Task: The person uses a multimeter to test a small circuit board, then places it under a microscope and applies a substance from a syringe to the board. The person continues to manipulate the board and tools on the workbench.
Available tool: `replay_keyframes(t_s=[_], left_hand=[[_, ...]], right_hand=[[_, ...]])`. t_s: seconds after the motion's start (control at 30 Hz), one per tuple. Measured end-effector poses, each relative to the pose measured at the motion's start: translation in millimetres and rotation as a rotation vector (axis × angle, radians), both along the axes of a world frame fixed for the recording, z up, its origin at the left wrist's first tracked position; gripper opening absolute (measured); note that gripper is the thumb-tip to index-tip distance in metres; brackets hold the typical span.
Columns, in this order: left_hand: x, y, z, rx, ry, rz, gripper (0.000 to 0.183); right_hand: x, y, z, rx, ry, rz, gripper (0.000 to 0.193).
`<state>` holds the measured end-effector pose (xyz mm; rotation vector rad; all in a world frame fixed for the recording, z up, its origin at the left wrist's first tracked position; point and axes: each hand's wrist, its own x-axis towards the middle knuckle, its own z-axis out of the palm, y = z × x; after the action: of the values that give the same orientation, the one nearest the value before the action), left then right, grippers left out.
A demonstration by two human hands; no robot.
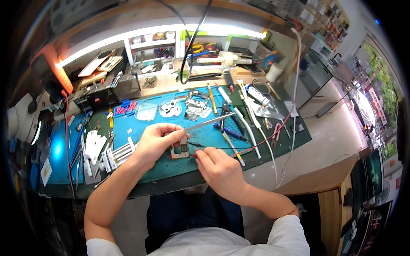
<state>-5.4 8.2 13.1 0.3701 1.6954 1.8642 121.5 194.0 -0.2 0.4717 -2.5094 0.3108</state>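
Observation:
My left hand (160, 141) is closed around a pair of slim silver tweezers (209, 123), which point up and to the right over the blue mat (141, 130). Just below its fingers lies a small circuit board part (183, 149), partly hidden by the hand. My right hand (220, 168) pinches the end of a red lead (252, 149) close to the part's right edge. A black lead (213, 147) passes above the right hand, its dark tip (196, 144) by the part. Whether either tip touches the part is too small to tell.
Plastic trays (171, 106) and metal phone parts (197, 104) lie behind my hands. A metal holder (117, 157) stands left. Blue-handled screwdriver (230, 131), white cables (247, 123) and a tube (258, 94) lie right. A black cable (183, 64) hangs overhead.

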Motion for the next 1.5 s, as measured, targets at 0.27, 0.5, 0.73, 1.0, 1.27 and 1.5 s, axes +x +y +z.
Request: replay_keyframes(t_s=[0.27,0.5,0.73,1.0,1.27,1.5], left_hand=[[-2,-1,-3,-0.001,0.021,-0.007,0.021],[0,1,-3,-0.021,0.06,-0.008,0.02],[1,1,-3,-0.019,0.063,-0.011,0.019],[2,1,-2,-0.02,0.075,-0.014,0.019],[3,3,1,-0.029,0.067,-0.01,0.018],[2,1,-1,-0.025,0.074,-0.014,0.018]], right_hand=[[3,-5,2,0.122,0.007,-0.105,0.009],[-1,-5,0,0.144,-0.013,-0.095,0.013],[-1,-5,4,0.13,-0.036,-0.082,0.012],[1,-5,7,0.088,-0.156,-0.086,0.013],[1,-4,8,0.1,-0.154,-0.095,0.013],[1,-4,6,0.095,-0.139,-0.083,0.014]])
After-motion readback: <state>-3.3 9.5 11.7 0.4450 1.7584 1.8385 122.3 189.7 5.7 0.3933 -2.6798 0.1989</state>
